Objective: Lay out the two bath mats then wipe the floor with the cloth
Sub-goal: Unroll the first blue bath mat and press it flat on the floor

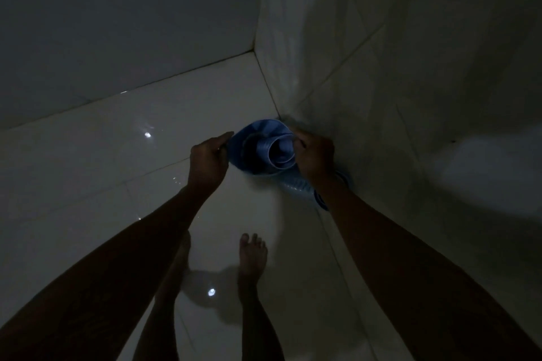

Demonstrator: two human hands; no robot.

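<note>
Over the glossy floor (88,155), both the left hand (208,157) and right hand (315,155) are gripping a rolled blue bath mat (264,152) by its outer edges; it looks light, rubbery and springy.

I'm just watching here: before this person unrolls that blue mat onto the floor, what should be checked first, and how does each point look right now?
1. Both hands on the rolled blue mat: ok; left hand grips its outer edge, right hand the roll.
2. Mat still rolled, not laid: ok.
3. Bare tiled floor beside the corner to spread it: ok.
4. Bare feet clear of the landing spot: ok.
5. Floor dry: cannot tell; only glossy reflections show.
6. Second mat and cloth located: cannot tell; more blue shows under the right wrist.
</note>
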